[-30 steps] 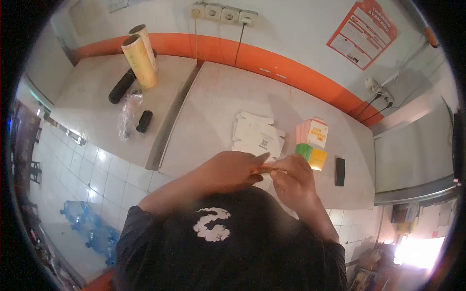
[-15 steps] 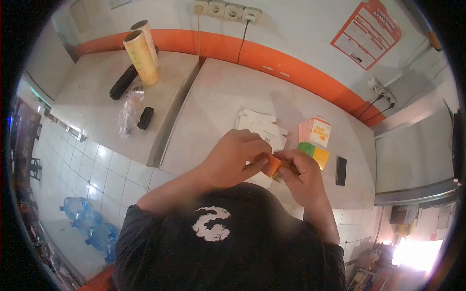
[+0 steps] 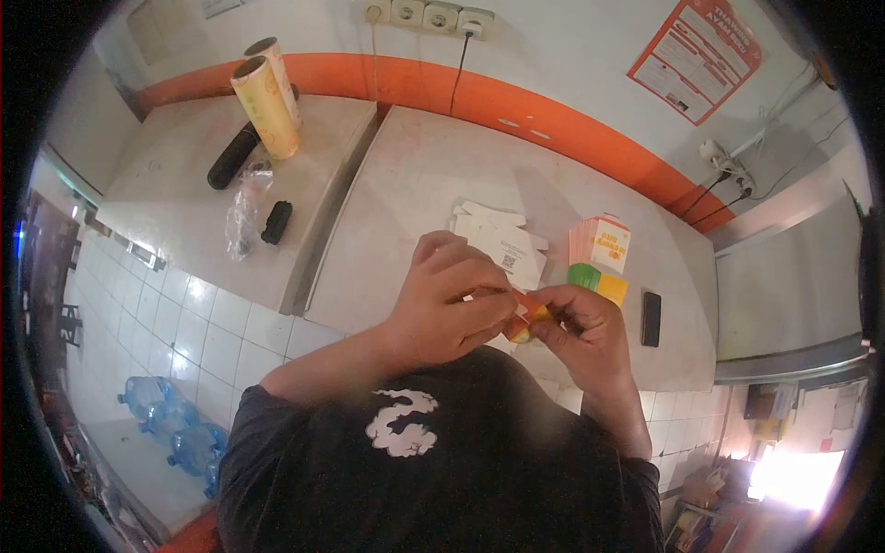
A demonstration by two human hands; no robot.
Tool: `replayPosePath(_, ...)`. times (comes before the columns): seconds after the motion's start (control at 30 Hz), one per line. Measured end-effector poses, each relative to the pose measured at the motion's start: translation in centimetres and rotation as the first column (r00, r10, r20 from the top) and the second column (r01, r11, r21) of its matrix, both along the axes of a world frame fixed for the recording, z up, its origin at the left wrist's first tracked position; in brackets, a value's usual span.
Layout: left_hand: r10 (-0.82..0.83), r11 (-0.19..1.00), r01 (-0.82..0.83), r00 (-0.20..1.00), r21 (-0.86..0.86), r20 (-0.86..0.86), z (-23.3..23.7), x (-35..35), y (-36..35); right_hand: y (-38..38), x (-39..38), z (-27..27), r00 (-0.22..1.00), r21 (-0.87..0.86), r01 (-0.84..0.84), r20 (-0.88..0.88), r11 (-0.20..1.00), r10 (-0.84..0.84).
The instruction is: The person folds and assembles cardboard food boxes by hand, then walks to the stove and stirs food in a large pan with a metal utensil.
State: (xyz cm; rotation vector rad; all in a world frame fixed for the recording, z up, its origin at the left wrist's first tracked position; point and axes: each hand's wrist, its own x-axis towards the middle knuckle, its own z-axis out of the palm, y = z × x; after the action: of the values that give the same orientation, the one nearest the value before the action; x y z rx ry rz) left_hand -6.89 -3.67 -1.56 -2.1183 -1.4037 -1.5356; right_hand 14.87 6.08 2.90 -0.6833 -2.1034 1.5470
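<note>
Close to my body, both hands hold a small orange-and-yellow cardboard carton (image 3: 522, 327) that is partly folded. My left hand (image 3: 454, 300) is closed, its fingertips pinching the carton's left side. On the carton's right side, my right hand (image 3: 585, 332) grips with thumb and fingers. Much of the carton is hidden by the fingers. Just beyond my hands, white flat carton blanks (image 3: 502, 241) with a printed code lie on the table. To their right stands a stack of orange-edged printed cartons (image 3: 604, 244), with a green-and-yellow piece (image 3: 595, 281) in front.
A black phone (image 3: 651, 319) lies at the right of the table (image 3: 415, 166). On the left table are yellow film rolls (image 3: 267, 109), a black cylinder (image 3: 233, 158), a clear plastic bag (image 3: 247, 212) and a small black object (image 3: 276, 223). Blue water jugs (image 3: 175, 419) stand on the floor.
My left hand has risen slightly and its fingers have shifted on the carton. The carton has turned, showing more yellow and a pale patch. My right hand keeps its grip.
</note>
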Motion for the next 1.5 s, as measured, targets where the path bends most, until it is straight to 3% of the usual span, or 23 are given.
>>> replayPosePath(0.17,0.041,0.996,-0.044,0.998,-0.078,-0.038,0.1,0.2,-0.1,0.4,0.1,-0.2,1.000,0.053,-0.019,0.016,0.998,0.018)
replayPosePath(0.27,0.011,0.959,-0.026,0.998,-0.283,-0.054,0.4,0.3,-0.1,0.5,-0.1,0.0,0.993,0.118,-0.021,0.114,0.993,0.008)
replayPosePath(0.37,-0.060,0.729,0.330,0.904,-0.600,0.424,0.9,0.4,0.1,1.8,-0.4,1.6,0.909,0.281,-0.307,0.370,0.909,0.193)
replayPosePath(0.47,-0.169,0.431,0.598,0.789,-0.676,0.590,0.0,-0.1,1.0,2.6,-0.3,2.0,0.801,0.451,-0.512,0.558,0.731,0.218)
replayPosePath(0.53,-0.029,0.523,0.751,0.489,-0.404,0.872,-1.0,0.4,0.6,2.7,0.3,0.2,0.973,0.676,-0.049,0.200,0.736,-0.118)
replayPosePath(0.57,0.021,0.581,0.775,0.294,-0.251,0.956,-1.4,0.6,0.5,3.1,0.5,-0.8,0.962,0.713,0.200,-0.011,0.672,-0.274)
replayPosePath(0.67,-0.156,0.792,0.596,0.400,-0.128,0.903,-2.6,-0.5,0.9,5.2,1.3,-2.5,0.978,0.275,0.176,-0.158,0.945,-0.136)
replayPosePath(0.7,-0.240,0.754,0.652,0.388,-0.081,0.890,-3.0,-1.1,0.9,4.8,1.6,-3.8,0.970,-0.011,0.145,-0.197,0.989,-0.145)
replayPosePath(0.8,-0.217,0.790,0.601,0.454,-0.118,0.864,-1.2,-1.1,0.6,3.2,1.3,-4.2,0.965,-0.205,0.099,-0.220,0.974,-0.145)
replayPosePath(0.87,-0.178,0.910,0.344,0.826,-0.230,0.534,0.5,-2.3,0.3,3.5,1.7,-2.5,0.996,0.121,0.042,0.070,0.992,-0.050)
replayPosePath(0.9,-0.164,0.928,0.268,0.918,-0.259,0.361,1.4,-2.5,0.0,3.6,1.7,-1.6,0.974,0.268,-0.024,0.222,0.963,-0.037)
replayPosePath(0.93,-0.142,0.949,0.185,0.974,-0.256,0.179,2.4,-2.6,-0.2,3.6,1.5,-1.0,0.967,0.271,-0.075,0.253,0.960,0.004)
replayPosePath(1.0,-0.197,0.941,0.159,0.975,-0.300,-0.102,4.0,-1.7,-0.5,3.1,1.0,-0.2,0.944,0.267,-0.176,0.318,0.948,0.086)
replayPosePath(1.03,-0.199,0.928,0.139,0.970,-0.346,-0.143,4.1,-1.2,-0.3,2.6,0.6,0.5,0.942,0.311,-0.200,0.322,0.929,0.095)
replayPosePath(1.13,-0.166,0.880,0.063,0.970,-0.471,-0.180,3.1,-1.5,-0.2,2.9,0.4,-1.0,0.955,0.412,-0.154,0.294,0.898,0.029)
replayPosePath(1.23,-0.065,0.885,-0.006,0.988,-0.466,-0.137,2.5,-1.4,-0.6,3.3,0.8,-1.4,0.963,0.642,-0.116,0.260,0.758,-0.073)
replayPosePath(1.33,0.024,0.874,0.001,0.999,-0.486,0.046,2.4,-0.9,-1.0,2.4,0.4,-0.5,0.983,0.726,-0.017,0.139,0.687,-0.122)
replayPosePath(1.43,0.015,0.870,0.051,0.992,-0.490,0.129,2.9,-0.7,-1.1,1.6,0.0,-1.8,0.977,0.737,0.184,-0.065,0.651,-0.204)
replayPosePath(1.5,-0.095,0.879,0.172,0.977,-0.445,0.189,2.9,-0.8,-0.8,1.2,-0.4,-1.6,0.983,0.776,0.183,-0.131,0.604,-0.130)
